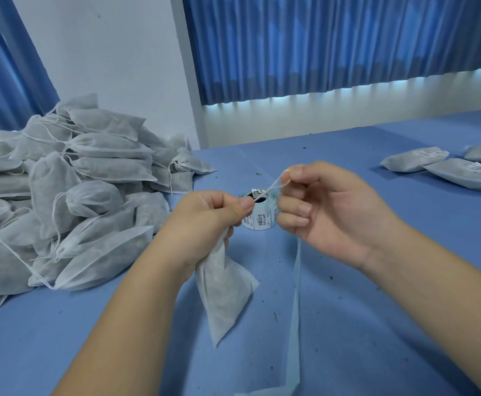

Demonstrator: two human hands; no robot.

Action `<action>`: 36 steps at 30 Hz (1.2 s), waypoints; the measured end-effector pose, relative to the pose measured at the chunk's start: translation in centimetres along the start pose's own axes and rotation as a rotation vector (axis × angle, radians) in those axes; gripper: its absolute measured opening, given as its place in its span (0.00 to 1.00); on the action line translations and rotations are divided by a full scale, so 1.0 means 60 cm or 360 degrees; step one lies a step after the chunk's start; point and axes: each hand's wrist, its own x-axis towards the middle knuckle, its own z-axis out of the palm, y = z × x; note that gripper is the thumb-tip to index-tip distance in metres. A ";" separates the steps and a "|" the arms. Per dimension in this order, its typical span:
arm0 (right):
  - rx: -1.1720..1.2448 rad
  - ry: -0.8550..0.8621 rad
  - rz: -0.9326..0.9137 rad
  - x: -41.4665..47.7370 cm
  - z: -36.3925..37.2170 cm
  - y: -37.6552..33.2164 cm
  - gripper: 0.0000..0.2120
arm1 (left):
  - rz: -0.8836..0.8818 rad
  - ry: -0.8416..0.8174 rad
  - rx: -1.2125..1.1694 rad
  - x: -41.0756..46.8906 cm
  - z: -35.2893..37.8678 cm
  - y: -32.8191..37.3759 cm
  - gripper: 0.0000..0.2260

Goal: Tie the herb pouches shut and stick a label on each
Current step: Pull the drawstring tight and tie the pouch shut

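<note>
Pouch (225,287) of soft white non-woven fabric hangs from the clenched left hand (205,215); right hand (327,207) pinches its thin drawstring (276,183) taut, above the label roll (260,212).

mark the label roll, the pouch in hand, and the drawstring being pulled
label roll (259,221), head view, printed outer face of the roll.
pouch (225,292), head view, hanging body below the left hand.
drawstring (275,185), head view, taut stretch between the two hands.

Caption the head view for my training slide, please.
Left hand grips a herb pouch while the right hand pulls its drawstring.
</note>
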 end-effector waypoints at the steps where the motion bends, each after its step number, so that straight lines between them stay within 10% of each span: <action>1: -0.0061 0.0038 0.0098 0.001 -0.002 -0.004 0.02 | -0.0005 0.0074 0.0058 0.002 -0.003 -0.002 0.10; 8: -0.0210 0.0134 0.0321 0.007 -0.019 -0.015 0.02 | 0.0003 0.0105 0.0260 0.007 -0.010 -0.016 0.14; 20: -0.0309 0.0671 -0.0100 0.023 -0.051 -0.028 0.08 | -0.0338 -0.0619 0.0276 -0.004 -0.028 -0.026 0.23; 36: -0.1095 0.0631 -0.0925 -0.003 -0.005 -0.008 0.10 | -0.0231 -0.0217 0.0348 0.003 -0.008 -0.023 0.08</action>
